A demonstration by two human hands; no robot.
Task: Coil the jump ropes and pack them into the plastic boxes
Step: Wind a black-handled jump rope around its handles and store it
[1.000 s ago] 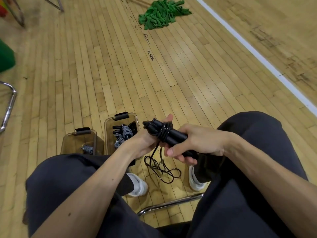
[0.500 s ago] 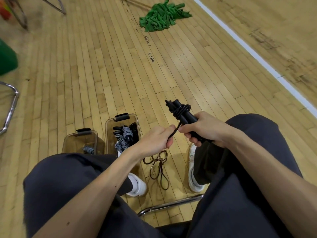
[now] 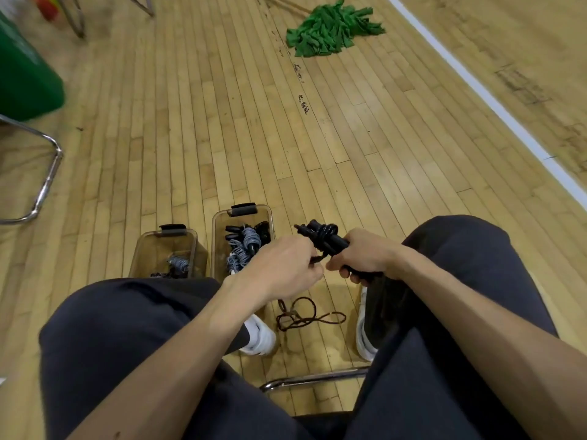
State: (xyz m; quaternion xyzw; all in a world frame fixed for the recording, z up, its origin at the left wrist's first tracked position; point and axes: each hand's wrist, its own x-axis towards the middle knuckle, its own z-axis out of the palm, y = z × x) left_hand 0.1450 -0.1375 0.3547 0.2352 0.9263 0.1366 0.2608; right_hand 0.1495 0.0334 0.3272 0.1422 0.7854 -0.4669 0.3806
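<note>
Wrapping step: the right hand (image 3: 359, 260) grips the paired black handles (image 3: 335, 246) of the jump rope (image 3: 320, 235), fingers curled round them, just right of the fuller plastic box (image 3: 222, 217). The left hand (image 3: 286, 268) pinches the cord (image 3: 320, 258) between box and handles. Lay each turn snug against the wraps (image 3: 327, 231) already on the handles, under even tension, drawing up the slack (image 3: 305, 315) lying on the floor (image 3: 317, 154) nearer the person than the box. Long axis of the handles: diagonal, free ends pointing away from the person, towards the box's far end
</note>
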